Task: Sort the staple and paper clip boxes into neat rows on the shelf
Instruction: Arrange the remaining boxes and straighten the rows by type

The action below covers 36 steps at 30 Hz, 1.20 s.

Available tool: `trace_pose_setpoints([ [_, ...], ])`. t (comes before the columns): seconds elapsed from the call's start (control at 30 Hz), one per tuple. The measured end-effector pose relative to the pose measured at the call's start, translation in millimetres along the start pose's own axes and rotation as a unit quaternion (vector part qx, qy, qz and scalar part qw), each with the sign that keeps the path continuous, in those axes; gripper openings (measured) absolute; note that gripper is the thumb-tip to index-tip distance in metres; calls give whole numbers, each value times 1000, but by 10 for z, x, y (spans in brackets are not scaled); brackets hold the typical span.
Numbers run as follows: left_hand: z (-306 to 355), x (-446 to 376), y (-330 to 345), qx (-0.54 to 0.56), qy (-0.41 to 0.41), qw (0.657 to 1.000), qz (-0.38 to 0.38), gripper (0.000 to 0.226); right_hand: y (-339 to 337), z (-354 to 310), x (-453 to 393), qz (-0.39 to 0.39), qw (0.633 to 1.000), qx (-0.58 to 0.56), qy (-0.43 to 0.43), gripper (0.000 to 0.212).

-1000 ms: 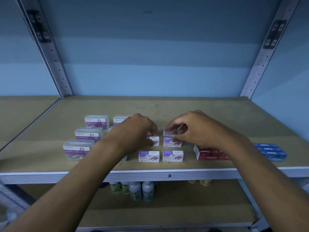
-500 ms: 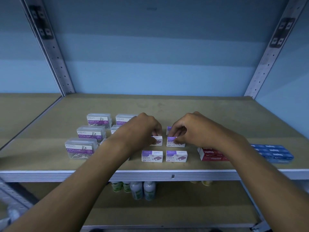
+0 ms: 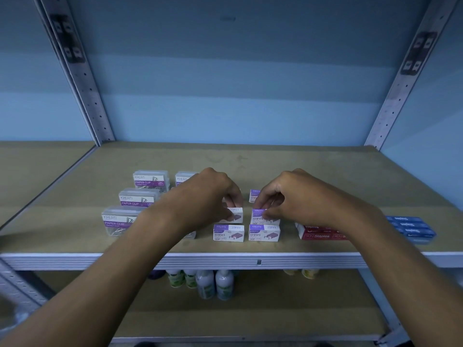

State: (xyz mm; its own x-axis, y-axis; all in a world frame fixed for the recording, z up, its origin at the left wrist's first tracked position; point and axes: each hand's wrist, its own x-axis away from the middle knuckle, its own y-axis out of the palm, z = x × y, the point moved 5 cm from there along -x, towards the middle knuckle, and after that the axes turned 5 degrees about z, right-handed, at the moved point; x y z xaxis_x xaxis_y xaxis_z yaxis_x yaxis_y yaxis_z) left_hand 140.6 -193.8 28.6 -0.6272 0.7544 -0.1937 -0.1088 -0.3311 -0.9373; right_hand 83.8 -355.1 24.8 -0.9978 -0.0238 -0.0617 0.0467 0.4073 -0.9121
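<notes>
Small white-and-purple staple boxes stand in two columns on the shelf [image 3: 250,247]. My left hand [image 3: 205,194] pinches the second-row left staple box [image 3: 236,214]. My right hand [image 3: 293,196] pinches the second-row right staple box [image 3: 259,216]. Two front staple boxes [image 3: 228,232] [image 3: 264,232] stand side by side before them. Another staple box [image 3: 254,195] peeks out behind my right fingers. Clear paper clip boxes [image 3: 119,220] [image 3: 137,199] [image 3: 150,179] line up at the left; another [image 3: 183,179] is half hidden by my left hand.
Red staple boxes [image 3: 318,232] lie under my right wrist, and blue staple boxes [image 3: 411,227] lie at the far right. Perforated uprights [image 3: 82,78] [image 3: 406,78] flank the shelf. Bottles [image 3: 213,284] stand on the lower shelf.
Both hands have come slightly toward the front, from the third-row boxes down onto the second-row staple boxes. The camera view has shifted a little.
</notes>
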Motion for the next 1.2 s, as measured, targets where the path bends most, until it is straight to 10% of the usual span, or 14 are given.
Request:
trace_pose_setpoints([
  [0.57,-5,31,53,17,-13,998,-58,21,53,-35,47,-50,999,-3,9,16],
  [0.77,0,45,98,9,-25,996,-87,45,143,-35,78,-85,995,38,26,48],
  [1.2,55,24,158,-12,-24,998,-64,32,185,-53,49,-76,996,45,-3,27],
])
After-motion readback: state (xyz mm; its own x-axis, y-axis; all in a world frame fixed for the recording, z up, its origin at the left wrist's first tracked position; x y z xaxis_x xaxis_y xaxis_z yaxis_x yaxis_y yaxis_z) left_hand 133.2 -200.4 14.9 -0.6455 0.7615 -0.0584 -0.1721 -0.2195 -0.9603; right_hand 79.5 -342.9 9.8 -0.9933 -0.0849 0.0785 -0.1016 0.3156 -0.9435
